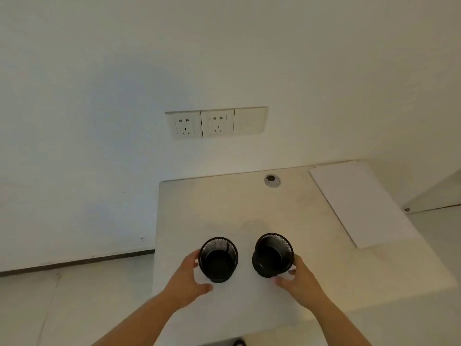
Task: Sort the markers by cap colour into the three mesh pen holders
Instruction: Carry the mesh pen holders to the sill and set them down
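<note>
Two black mesh pen holders stand upright on the pale worktop (pixel 324 245), side by side with a clear gap between them, both showing dark, bare insides from above. The left pen holder (pixel 218 259) sits near the worktop's left edge; the right pen holder (pixel 273 255) stands a little farther back and seems to lean slightly to the left. The left hand (pixel 185 283) cups the left pen holder from its outer side, fingers curved along the mesh wall near the rim and the thumb stretched forward beneath the base, so the grasp looks loose rather than tight. The right hand (pixel 298 282) curls around the near right side of the right pen holder, fingertips touching its lower wall and thumb pointing inward along the worktop. Both bare forearms reach in from the bottom of the view. A white sheet of paper (pixel 359 203) lies flat at the worktop's far right, well apart from the holders, and a round cable grommet (pixel 272 180) sits near the back edge. On the wall behind, a white socket panel (pixel 216 123) carries two outlets and a blank plate. No markers and no third holder are in view.
</note>
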Tool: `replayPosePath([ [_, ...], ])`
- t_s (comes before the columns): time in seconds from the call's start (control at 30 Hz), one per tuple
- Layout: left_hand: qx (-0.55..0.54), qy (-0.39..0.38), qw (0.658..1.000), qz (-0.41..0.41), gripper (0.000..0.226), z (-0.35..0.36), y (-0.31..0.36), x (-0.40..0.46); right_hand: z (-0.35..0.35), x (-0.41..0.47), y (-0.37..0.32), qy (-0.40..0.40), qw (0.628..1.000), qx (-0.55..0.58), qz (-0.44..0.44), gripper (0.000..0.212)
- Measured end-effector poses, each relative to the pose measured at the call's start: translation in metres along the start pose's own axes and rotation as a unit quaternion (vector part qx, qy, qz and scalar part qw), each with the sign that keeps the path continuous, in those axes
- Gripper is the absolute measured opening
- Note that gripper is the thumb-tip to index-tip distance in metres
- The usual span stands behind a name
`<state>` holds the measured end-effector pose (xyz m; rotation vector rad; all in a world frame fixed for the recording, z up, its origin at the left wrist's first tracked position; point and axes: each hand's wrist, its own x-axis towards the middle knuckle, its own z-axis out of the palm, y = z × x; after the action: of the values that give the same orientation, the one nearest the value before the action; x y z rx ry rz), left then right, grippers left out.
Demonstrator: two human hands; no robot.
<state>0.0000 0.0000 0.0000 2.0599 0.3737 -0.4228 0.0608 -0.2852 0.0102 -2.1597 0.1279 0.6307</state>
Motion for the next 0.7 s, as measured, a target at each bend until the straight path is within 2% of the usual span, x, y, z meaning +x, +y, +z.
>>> replayPosePath([
  [0.17,-0.118,0.038,0.992,0.015,0.103,0.022,0.005,0.016,0.015,0.009,0.003,0.075,0.991,0.105,-0.042,0.077],
  [0.27,-0.125,0.057,0.99,0.022,0.104,0.029,0.0,0.018,0.025,0.009,0.003,0.103,0.987,0.11,-0.055,0.078],
  [0.4,-0.107,0.095,0.99,0.01,0.087,0.038,0.006,0.018,0.035,0.012,0.004,0.13,0.983,0.12,-0.049,0.085],
  [0.5,-0.132,0.133,0.982,-0.018,0.087,0.043,0.013,0.018,0.038,0.017,0.004,0.15,0.98,0.124,-0.049,0.09],
  [0.7,-0.141,0.192,0.969,-0.064,0.087,0.038,0.023,0.011,0.041,0.023,-0.008,0.17,0.978,0.116,-0.041,0.081],
])
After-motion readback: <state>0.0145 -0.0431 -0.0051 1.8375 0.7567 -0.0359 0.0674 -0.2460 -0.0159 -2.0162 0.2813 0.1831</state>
